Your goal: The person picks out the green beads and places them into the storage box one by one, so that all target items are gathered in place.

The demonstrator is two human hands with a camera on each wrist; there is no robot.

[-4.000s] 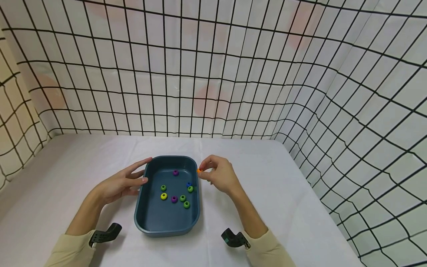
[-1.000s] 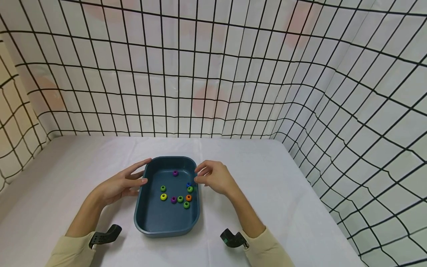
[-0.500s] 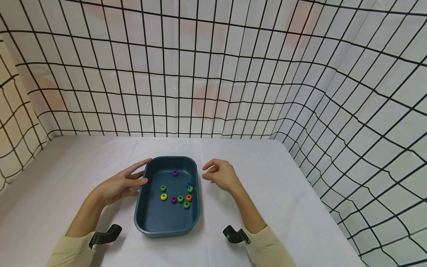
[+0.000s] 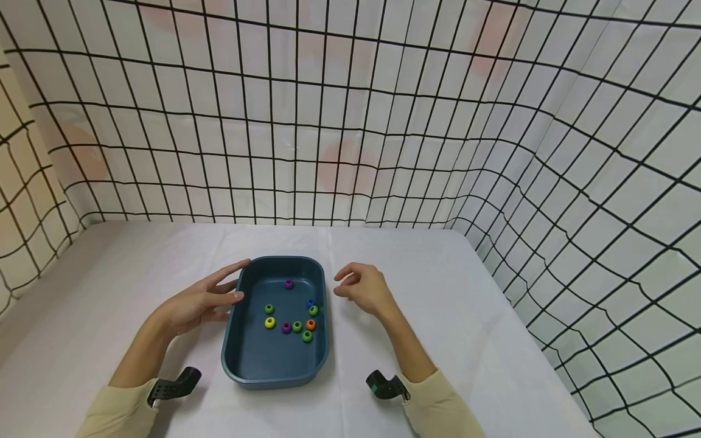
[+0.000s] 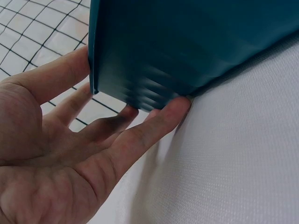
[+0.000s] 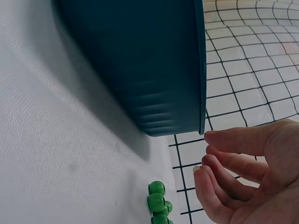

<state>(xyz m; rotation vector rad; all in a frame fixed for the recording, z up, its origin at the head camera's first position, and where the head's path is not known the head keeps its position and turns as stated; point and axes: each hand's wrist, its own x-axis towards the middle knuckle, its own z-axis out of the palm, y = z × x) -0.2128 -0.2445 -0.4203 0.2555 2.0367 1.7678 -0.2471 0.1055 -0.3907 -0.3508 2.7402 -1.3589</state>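
A dark blue-green tray (image 4: 268, 365) stands on the white cloth with several beads in it: purple (image 4: 289, 284), green, yellow (image 4: 270, 323), blue and one orange bead (image 4: 310, 325). My left hand (image 4: 199, 301) rests its extended fingers along the tray's left side; in the left wrist view the fingertips touch the outer wall (image 5: 149, 56). My right hand (image 4: 364, 289) hovers just right of the tray's rim, its fingers loosely bent and holding nothing. Several green beads (image 6: 157, 203) lie close together on the cloth below it in the right wrist view; the hand hides them from the head view.
Black wire mesh (image 4: 296, 121) backed by white sheeting rises behind the table and along both sides. The white cloth (image 4: 438, 316) covers the tabletop. A black wrist camera (image 4: 386, 386) sits at each sleeve cuff.
Four seconds ago my right hand pinched an orange bead at the right rim; an orange bead now lies in the tray. That hand has since drawn off to the right. My left hand stays put.
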